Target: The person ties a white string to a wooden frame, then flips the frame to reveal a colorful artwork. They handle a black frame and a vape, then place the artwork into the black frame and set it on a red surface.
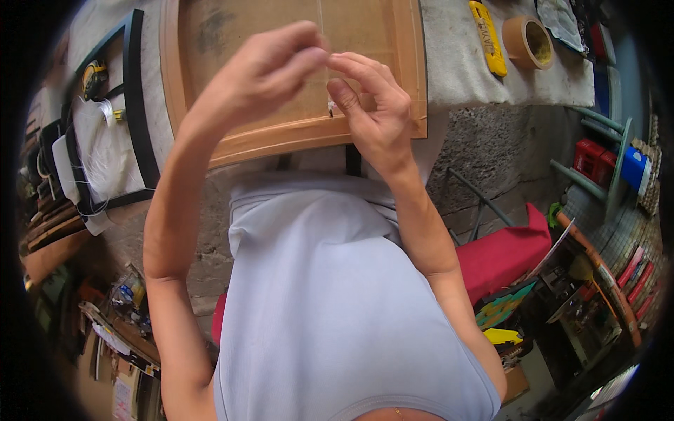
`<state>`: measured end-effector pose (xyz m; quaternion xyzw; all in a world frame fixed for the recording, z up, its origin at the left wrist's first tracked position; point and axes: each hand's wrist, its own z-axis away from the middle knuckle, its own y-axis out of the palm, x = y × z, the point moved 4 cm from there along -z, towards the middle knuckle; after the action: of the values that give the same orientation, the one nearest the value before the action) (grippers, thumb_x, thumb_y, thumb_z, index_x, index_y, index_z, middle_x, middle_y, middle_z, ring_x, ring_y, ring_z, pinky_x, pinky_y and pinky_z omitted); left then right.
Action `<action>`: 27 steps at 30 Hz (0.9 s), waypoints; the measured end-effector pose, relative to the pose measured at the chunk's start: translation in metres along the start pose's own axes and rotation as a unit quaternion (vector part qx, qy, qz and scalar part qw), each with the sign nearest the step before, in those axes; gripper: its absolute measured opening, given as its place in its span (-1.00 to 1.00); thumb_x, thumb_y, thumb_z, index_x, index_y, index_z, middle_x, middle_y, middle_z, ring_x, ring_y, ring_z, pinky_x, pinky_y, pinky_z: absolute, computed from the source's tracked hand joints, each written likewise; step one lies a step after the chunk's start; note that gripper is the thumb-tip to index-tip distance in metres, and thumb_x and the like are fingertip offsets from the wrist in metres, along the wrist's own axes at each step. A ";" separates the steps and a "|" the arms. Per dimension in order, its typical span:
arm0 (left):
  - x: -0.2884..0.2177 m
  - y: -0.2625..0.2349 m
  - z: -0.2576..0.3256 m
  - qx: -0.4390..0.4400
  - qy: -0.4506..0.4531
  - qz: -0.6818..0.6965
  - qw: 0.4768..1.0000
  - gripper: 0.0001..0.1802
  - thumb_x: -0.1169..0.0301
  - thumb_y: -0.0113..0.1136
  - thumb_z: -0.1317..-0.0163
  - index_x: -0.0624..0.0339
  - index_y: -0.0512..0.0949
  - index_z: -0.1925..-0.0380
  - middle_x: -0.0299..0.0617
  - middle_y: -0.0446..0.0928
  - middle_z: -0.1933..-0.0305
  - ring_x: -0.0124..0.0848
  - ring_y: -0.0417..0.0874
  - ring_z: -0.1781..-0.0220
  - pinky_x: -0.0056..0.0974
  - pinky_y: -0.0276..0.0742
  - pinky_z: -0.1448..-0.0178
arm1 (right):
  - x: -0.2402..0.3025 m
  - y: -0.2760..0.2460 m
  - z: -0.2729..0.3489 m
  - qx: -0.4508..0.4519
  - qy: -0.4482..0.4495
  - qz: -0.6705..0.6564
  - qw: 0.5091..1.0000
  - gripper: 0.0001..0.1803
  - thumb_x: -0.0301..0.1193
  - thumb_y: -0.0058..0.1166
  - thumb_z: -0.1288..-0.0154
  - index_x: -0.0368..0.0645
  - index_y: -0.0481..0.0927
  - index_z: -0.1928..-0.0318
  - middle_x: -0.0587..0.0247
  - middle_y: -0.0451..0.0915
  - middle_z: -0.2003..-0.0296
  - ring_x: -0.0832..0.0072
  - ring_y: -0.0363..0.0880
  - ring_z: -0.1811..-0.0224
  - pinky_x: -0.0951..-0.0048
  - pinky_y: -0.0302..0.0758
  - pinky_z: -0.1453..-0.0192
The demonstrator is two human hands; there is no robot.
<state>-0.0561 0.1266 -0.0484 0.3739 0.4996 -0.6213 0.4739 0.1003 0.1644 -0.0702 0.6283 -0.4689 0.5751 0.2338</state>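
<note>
A workshop is suggested by what is seen: a cloth-covered table is taken up by a wooden frame, a tape measure, a yellow tool and a roll of brown tape, and lengths of wood are stacked at the far left.

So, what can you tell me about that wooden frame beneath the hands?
The frame has an orange-brown border that looks like wood, around a flat, tan panel with a dark smudge toward the upper left. It appears to lie flat on a pale cloth, one edge facing the person; its far side runs out of the picture. The left hand and right hand are over it; whether either touches it, I cannot tell.
</note>
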 end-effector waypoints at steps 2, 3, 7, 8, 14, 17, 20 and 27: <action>-0.005 0.007 -0.006 0.011 0.024 0.018 0.999 -0.78 0.27 0.03 -0.40 0.21 0.47 0.29 -0.47 0.32 0.59 -0.75 0.29 0.63 -0.58 0.14 0.61 | -0.007 0.000 0.002 0.007 0.073 -0.073 0.995 -0.81 -0.44 0.23 -0.21 -0.22 0.66 0.17 0.20 0.66 0.32 0.43 0.56 0.23 0.44 0.49 0.13; -0.004 0.008 -0.008 0.008 0.003 0.037 0.999 -0.77 0.27 0.04 -0.40 0.22 0.48 0.29 -0.46 0.34 0.58 -0.75 0.31 0.64 -0.58 0.15 0.62 | -0.011 0.000 0.003 0.008 0.120 -0.105 0.987 -0.81 -0.43 0.23 -0.22 -0.23 0.66 0.17 0.20 0.66 0.31 0.47 0.56 0.24 0.46 0.49 0.13; 0.009 0.003 -0.009 -0.053 -0.105 0.106 0.987 -0.75 0.27 0.12 -0.34 0.27 0.58 0.25 -0.40 0.46 0.54 -0.70 0.44 0.67 -0.57 0.24 0.69 | -0.017 -0.003 0.009 -0.024 0.171 -0.159 0.972 -0.82 -0.43 0.21 -0.25 -0.29 0.66 0.21 0.22 0.66 0.35 0.57 0.56 0.32 0.54 0.48 0.15; 0.014 0.001 -0.008 -0.081 -0.130 0.115 0.981 -0.75 0.28 0.13 -0.33 0.28 0.59 0.24 -0.39 0.47 0.54 -0.69 0.45 0.67 -0.56 0.25 0.69 | -0.016 -0.003 0.009 -0.033 0.159 -0.146 0.976 -0.83 -0.44 0.20 -0.26 -0.30 0.66 0.23 0.21 0.66 0.35 0.58 0.56 0.32 0.55 0.48 0.15; 0.035 0.019 -0.004 -0.017 -0.209 0.129 0.969 -0.84 0.45 0.16 -0.21 0.35 0.61 0.34 -0.33 0.47 0.60 -0.66 0.46 0.68 -0.55 0.33 0.66 | -0.016 -0.005 0.010 -0.069 0.146 -0.156 0.974 -0.84 -0.50 0.13 -0.30 -0.36 0.65 0.20 0.21 0.65 0.36 0.58 0.58 0.28 0.59 0.47 0.11; 0.039 0.021 -0.006 -0.019 -0.204 0.139 0.969 -0.84 0.46 0.16 -0.21 0.37 0.61 0.37 -0.34 0.47 0.61 -0.66 0.46 0.68 -0.55 0.33 0.66 | -0.015 -0.005 0.010 -0.076 0.150 -0.132 0.977 -0.84 -0.50 0.15 -0.28 -0.37 0.65 0.21 0.18 0.64 0.39 0.56 0.60 0.30 0.58 0.48 0.15; 0.040 0.019 -0.007 -0.024 -0.203 0.154 0.967 -0.85 0.46 0.16 -0.21 0.36 0.61 0.39 -0.35 0.46 0.62 -0.65 0.46 0.68 -0.55 0.33 0.66 | -0.014 -0.005 0.010 -0.083 0.153 -0.089 0.981 -0.84 -0.49 0.17 -0.25 -0.36 0.66 0.22 0.16 0.64 0.43 0.54 0.60 0.35 0.56 0.49 0.23; 0.043 0.020 -0.007 -0.056 -0.177 0.110 0.976 -0.87 0.44 0.21 -0.13 0.31 0.61 0.44 -0.38 0.47 0.63 -0.66 0.44 0.68 -0.54 0.31 0.64 | -0.010 -0.002 0.005 -0.069 0.142 -0.018 0.987 -0.84 -0.44 0.18 -0.24 -0.31 0.67 0.32 0.11 0.60 0.51 0.46 0.54 0.49 0.46 0.45 0.38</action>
<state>-0.0487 0.1237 -0.0955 0.2834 0.3979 -0.5929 0.6402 0.1056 0.1645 -0.0802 0.5308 -0.4581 0.6203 0.3517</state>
